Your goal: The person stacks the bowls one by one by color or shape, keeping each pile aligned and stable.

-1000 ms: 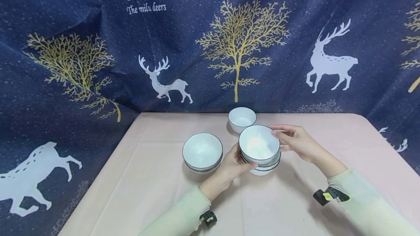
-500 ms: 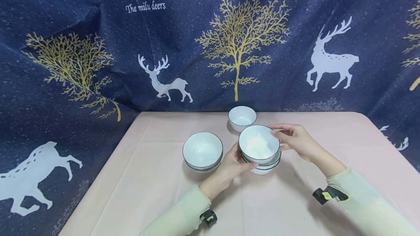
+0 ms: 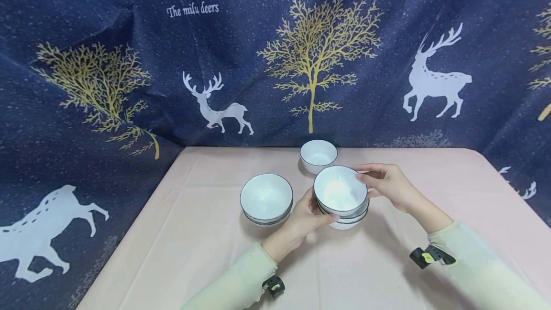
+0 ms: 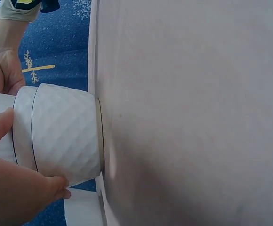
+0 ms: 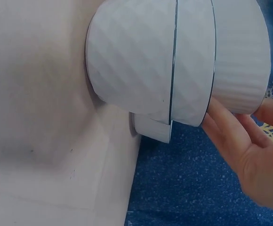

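Observation:
In the head view a white bowl (image 3: 340, 188) with a dark rim sits uppermost on a stack right of centre. Its outer wall is ribbed in the right wrist view, while the two lower bowls (image 5: 132, 56) show a diamond pattern. My left hand (image 3: 303, 221) holds the stack from the left, thumb toward the front of the top bowl; in the left wrist view other fingertips lie against the diamond-patterned wall. From the right, my right hand (image 3: 389, 185) grips the top bowl, thumb at its rim and fingers around the outside, partly hidden.
Left of the hands stands another stack of white bowls (image 3: 266, 197). A single white bowl (image 3: 318, 153) stands behind the held one, near the back of the pink-covered table (image 3: 206, 248). A dark blue cloth (image 3: 275, 51) with deer and trees hangs behind.

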Action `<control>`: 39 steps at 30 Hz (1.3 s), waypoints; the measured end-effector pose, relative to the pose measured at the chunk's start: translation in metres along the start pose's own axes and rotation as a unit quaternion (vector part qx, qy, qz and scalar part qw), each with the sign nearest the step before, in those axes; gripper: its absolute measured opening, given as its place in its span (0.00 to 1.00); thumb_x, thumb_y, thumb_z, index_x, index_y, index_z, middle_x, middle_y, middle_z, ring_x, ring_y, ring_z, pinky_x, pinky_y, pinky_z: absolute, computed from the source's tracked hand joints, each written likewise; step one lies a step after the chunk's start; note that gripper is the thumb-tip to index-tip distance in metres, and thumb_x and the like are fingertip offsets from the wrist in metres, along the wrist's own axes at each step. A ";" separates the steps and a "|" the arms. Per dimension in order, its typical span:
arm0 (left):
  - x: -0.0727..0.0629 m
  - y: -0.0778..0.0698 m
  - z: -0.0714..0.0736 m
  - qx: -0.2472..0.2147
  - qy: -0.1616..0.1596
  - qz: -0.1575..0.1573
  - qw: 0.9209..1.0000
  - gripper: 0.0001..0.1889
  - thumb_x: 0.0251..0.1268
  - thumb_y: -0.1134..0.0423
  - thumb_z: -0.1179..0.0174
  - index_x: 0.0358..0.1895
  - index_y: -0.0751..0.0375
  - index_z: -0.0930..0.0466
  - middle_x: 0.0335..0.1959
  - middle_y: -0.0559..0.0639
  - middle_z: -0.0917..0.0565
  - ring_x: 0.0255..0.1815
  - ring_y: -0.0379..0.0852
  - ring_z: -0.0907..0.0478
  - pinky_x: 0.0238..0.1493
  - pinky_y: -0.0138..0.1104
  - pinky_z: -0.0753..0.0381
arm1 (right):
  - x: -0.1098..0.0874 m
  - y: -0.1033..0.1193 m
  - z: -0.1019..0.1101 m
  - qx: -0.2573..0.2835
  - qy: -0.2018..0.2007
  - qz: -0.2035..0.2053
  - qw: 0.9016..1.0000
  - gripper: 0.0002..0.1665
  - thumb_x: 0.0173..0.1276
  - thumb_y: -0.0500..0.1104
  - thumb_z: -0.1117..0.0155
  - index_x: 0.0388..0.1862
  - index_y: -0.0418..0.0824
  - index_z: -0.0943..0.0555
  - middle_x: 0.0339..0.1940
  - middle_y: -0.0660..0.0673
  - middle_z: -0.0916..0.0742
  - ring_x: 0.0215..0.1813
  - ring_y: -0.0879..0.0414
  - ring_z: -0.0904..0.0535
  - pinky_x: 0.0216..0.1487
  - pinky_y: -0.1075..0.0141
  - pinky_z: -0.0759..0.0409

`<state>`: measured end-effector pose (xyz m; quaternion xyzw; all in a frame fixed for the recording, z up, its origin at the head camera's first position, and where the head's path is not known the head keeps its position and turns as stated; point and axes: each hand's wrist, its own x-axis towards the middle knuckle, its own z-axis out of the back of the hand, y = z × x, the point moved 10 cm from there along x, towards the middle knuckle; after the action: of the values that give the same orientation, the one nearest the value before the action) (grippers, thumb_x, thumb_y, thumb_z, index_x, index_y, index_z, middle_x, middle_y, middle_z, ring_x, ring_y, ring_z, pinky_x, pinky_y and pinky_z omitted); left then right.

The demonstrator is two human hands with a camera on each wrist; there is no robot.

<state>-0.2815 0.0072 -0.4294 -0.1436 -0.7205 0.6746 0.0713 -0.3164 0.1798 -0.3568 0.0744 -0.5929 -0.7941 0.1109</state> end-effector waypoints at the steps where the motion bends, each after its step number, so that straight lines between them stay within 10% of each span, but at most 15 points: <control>1: 0.000 0.000 0.000 0.000 -0.001 0.001 1.000 0.49 0.48 0.71 0.28 0.75 0.53 0.45 0.74 0.54 0.39 0.74 0.52 0.44 0.75 0.43 0.46 | 0.000 0.000 0.001 -0.007 -0.005 0.000 1.000 0.26 0.70 0.39 0.40 0.61 0.23 0.29 0.51 0.29 0.17 0.39 0.62 0.16 0.40 0.60 0.13; 18: 0.000 0.001 0.000 0.002 -0.013 0.016 1.000 0.51 0.46 0.72 0.27 0.75 0.49 0.46 0.76 0.51 0.44 0.76 0.49 0.49 0.75 0.39 0.48 | 0.001 -0.007 0.013 -0.075 -0.035 -0.014 0.996 0.25 0.63 0.40 0.32 0.55 0.27 0.22 0.48 0.33 0.15 0.38 0.66 0.17 0.40 0.64 0.13; 39: 0.001 0.001 0.000 0.000 -0.012 0.013 1.000 0.51 0.47 0.73 0.28 0.75 0.50 0.46 0.76 0.51 0.44 0.76 0.50 0.50 0.75 0.39 0.49 | 0.011 -0.016 0.025 0.018 0.012 0.004 1.000 0.30 0.67 0.36 0.38 0.62 0.20 0.33 0.46 0.36 0.14 0.40 0.58 0.16 0.45 0.60 0.14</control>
<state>-0.2818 0.0077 -0.4307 -0.1443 -0.7194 0.6773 0.0538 -0.3348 0.2047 -0.3650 0.0835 -0.6063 -0.7818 0.1194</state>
